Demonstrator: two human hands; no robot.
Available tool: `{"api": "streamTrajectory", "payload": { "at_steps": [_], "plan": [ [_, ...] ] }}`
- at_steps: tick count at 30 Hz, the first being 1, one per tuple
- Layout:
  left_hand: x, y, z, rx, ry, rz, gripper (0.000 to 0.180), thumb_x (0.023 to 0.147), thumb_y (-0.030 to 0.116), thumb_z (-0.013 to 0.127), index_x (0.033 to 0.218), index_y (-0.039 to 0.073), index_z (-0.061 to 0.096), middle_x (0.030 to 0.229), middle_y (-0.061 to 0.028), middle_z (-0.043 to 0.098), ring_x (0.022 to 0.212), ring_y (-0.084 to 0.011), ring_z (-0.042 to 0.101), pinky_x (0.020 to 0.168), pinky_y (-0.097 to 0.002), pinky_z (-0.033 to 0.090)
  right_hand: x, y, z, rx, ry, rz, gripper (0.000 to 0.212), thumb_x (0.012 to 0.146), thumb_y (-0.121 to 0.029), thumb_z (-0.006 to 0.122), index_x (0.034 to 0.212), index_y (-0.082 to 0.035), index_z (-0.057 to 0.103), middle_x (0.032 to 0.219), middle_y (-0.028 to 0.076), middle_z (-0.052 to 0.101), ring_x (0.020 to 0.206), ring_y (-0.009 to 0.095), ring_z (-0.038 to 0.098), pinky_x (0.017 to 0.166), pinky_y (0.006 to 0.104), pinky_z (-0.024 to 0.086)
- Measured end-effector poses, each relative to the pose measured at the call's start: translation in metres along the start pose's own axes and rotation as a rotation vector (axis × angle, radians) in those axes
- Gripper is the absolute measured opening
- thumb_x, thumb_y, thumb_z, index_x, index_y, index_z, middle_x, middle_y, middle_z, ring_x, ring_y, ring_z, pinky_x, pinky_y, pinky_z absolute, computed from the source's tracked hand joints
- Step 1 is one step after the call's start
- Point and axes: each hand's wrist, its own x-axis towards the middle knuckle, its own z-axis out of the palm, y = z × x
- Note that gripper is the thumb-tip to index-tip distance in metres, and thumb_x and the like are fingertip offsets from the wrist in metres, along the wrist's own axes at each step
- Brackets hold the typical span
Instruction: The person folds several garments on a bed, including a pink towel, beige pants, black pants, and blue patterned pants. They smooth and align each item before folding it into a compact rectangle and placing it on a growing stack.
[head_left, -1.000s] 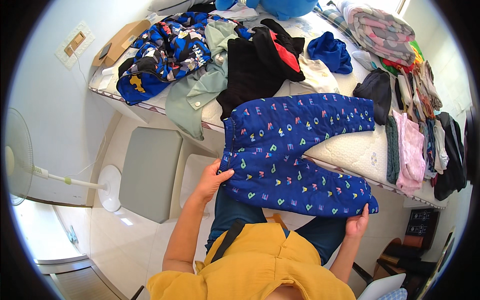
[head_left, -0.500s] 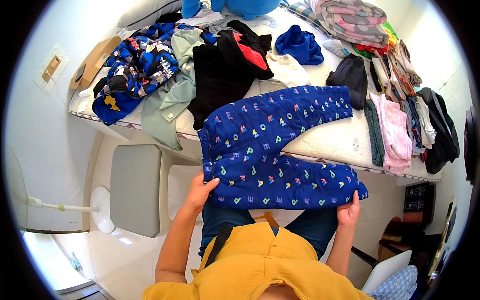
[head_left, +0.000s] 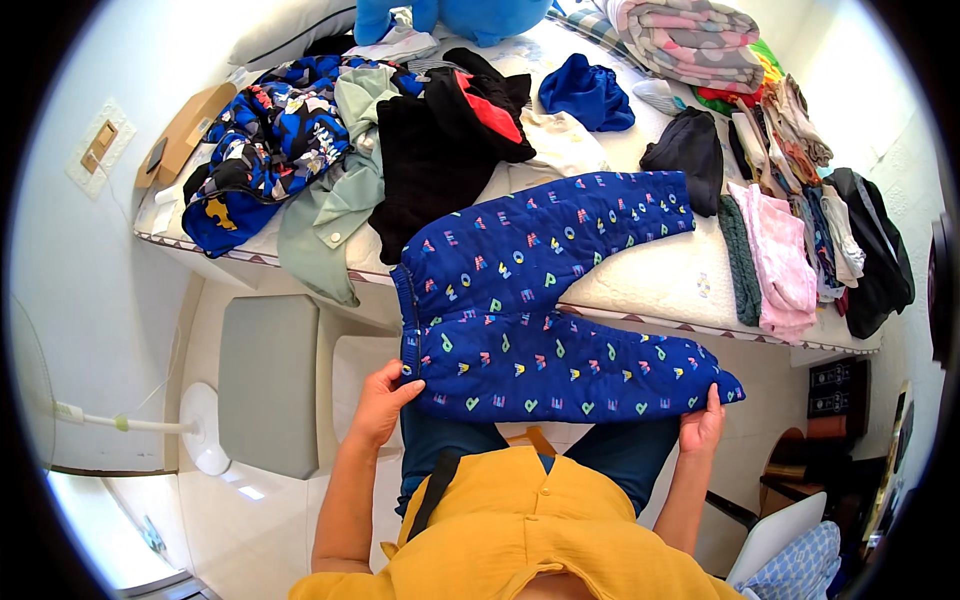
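Note:
Dark blue trousers (head_left: 500, 340) printed with small coloured letters are spread sideways in front of me, waistband to the left and legs to the right. Their far leg lies on the mattress (head_left: 640, 285); the near leg hangs past its edge, over my lap. My left hand (head_left: 382, 400) pinches the near corner of the waistband, thumb on top. At the near leg's hem, my right hand (head_left: 702, 425) grips the edge with the thumb over the cloth. Beyond the waistband lies a black garment (head_left: 430, 150) with a red patch.
A patterned blue jacket (head_left: 275, 140) and a pale green garment (head_left: 335, 215) lie at the left. Folded pink clothing (head_left: 775, 265), more folded clothes and a rolled blanket (head_left: 690, 45) occupy the right. A grey stool (head_left: 268, 385) stands left of me, by a white fan base (head_left: 205, 430).
My left hand has shifted slightly left and nearer to me, and my right hand slightly right. The near leg looks a little more stretched out. Both hands keep their hold.

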Motion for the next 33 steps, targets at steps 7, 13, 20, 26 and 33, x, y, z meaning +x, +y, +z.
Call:
{"api": "streamTrajectory", "payload": {
  "at_steps": [7, 13, 20, 26, 33],
  "plan": [
    [0.001, -0.01, -0.003, 0.059, 0.142, -0.017, 0.009, 0.085, 0.006, 0.071, 0.09, 0.007, 0.063, 0.08, 0.0051, 0.061, 0.074, -0.0048, 0.055, 0.067, -0.021, 0.046, -0.009, -0.014, 0.007, -0.166, 0.107, -0.205, 0.031, 0.096, -0.021, 0.065, 0.121, -0.005, 0.058, 0.116, 0.01, 0.066, 0.103, 0.023, 0.065, 0.093, 0.0372, 0.054],
    [-0.027, 0.014, 0.004, -0.241, 0.122, -0.037, 0.024, 0.084, 0.002, 0.069, 0.105, 0.005, 0.058, 0.094, -0.001, 0.065, 0.083, -0.0094, 0.062, 0.074, -0.0257, 0.053, -0.013, -0.042, 0.025, -0.229, 0.046, -0.298, 0.027, 0.095, -0.015, 0.064, 0.118, -0.003, 0.058, 0.11, 0.009, 0.066, 0.098, 0.02, 0.065, 0.09, 0.0356, 0.054],
    [-0.008, 0.06, 0.023, -0.565, 0.153, -0.032, 0.047, 0.087, 0.003, 0.06, 0.133, 0.006, 0.049, 0.119, -0.0141, 0.064, 0.102, -0.0225, 0.066, 0.087, -0.036, 0.056, 0.018, -0.09, 0.136, -0.145, -0.101, -0.337, 0.029, 0.092, -0.008, 0.063, 0.119, -0.001, 0.057, 0.106, 0.01, 0.065, 0.094, 0.021, 0.066, 0.085, 0.0371, 0.055],
    [0.097, 0.07, 0.014, -0.669, 0.193, 0.003, 0.033, 0.1, 0.024, 0.056, 0.128, 0.006, 0.055, 0.113, -0.0107, 0.064, 0.097, -0.0204, 0.063, 0.086, -0.0346, 0.053, 0.125, -0.058, 0.247, -0.274, -0.298, -0.163, 0.032, 0.091, -0.016, 0.065, 0.119, -0.006, 0.052, 0.095, 0.01, 0.064, 0.083, 0.023, 0.069, 0.067, 0.0347, 0.057],
    [0.101, 0.029, -0.002, 0.216, 0.372, 0.17, 0.028, 0.097, 0.021, 0.061, 0.12, 0.003, 0.061, 0.107, -0.0045, 0.061, 0.088, -0.015, 0.057, 0.087, -0.0285, 0.046, 0.155, 0.01, 0.216, -0.517, -0.104, -0.068, 0.022, 0.089, -0.01, 0.063, 0.109, -0.006, 0.055, 0.091, 0.007, 0.064, 0.074, 0.018, 0.067, 0.057, 0.0275, 0.05]
  ]
}}
